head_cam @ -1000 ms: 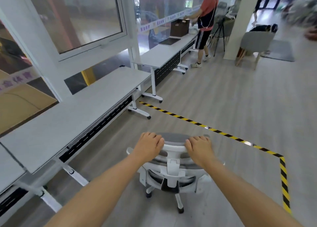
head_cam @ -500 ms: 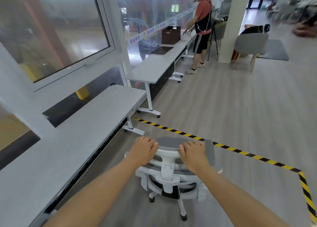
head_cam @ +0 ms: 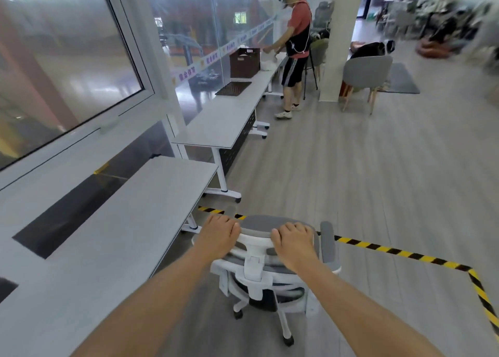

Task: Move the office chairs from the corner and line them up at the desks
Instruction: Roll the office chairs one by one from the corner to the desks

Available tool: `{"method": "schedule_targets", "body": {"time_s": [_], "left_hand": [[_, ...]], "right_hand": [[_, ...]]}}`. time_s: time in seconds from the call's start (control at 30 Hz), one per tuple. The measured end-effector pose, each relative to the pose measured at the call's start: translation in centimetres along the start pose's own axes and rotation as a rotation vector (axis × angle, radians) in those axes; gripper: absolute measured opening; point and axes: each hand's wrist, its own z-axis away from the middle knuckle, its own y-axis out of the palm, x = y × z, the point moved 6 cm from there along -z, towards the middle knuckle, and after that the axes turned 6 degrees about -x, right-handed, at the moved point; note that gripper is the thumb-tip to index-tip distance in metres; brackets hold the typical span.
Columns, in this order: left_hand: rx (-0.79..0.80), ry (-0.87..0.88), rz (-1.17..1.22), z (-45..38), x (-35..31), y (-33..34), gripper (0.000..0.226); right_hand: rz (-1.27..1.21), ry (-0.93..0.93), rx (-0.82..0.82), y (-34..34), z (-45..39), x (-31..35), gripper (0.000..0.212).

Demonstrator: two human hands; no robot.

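Both hands on the office chair, white frame w/ grey mesh, seen from behind. Left hand clenched over the left end of the white top bar of the backrest, fingers curled over the front edge. Right hand same on the right end, knuckles up. Both arms stretched fwd.

Chair loc: on the grey wood floor, just right of the near desk, abt level w/ that desk's far end. Seat faces away from the camera, parallel to the desk row, not tucked under. Right armrest visible past the right hand; castors on the floor below.

Yellow/black tape line runs across the floor under/behind the chair, turns a corner well right of the chair.

Beyond the chair: second desk in line w/ the near one, small gap between. Further along that row a brown crate on the desktop, and another person standing at it, red top, dark shorts. Grey shell chair w/ wood legs far right of that person, by a white pillar.
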Motion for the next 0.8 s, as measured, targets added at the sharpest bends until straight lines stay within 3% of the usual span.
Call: {"method": "schedule_targets", "body": {"time_s": [0.13,0.27,0.33,0.5,0.63,0.8], "left_hand": [[0.041,0.035,-0.004,-2.1,3.7,0.8,0.041],[0.088,0.059,-0.036,-3.4,5.8,1.3,0.059],[0.069,0.081,-0.045,-3.6,6.4,1.0,0.059],[0.168,0.116,-0.117,-3.6,5.6,0.3,0.065],[0.298,0.179,-0.090,-4.5,3.1,0.2,0.051],[0.425,0.290,0.001,-4.8,-4.6,0.3,0.039]], "right_hand": [[0.048,0.015,0.037,0.6,-1.8,2.2,0.080],[0.053,0.089,0.071,-0.4,-2.6,4.2,0.033],[0.056,0.097,0.094,-0.7,-2.9,5.2,0.021],[0.039,0.161,0.084,-1.6,-2.5,5.5,0.031],[-0.019,0.201,0.124,-2.4,-1.0,3.9,0.031],[-0.051,0.443,0.106,-5.3,3.5,-1.6,0.035]]}}
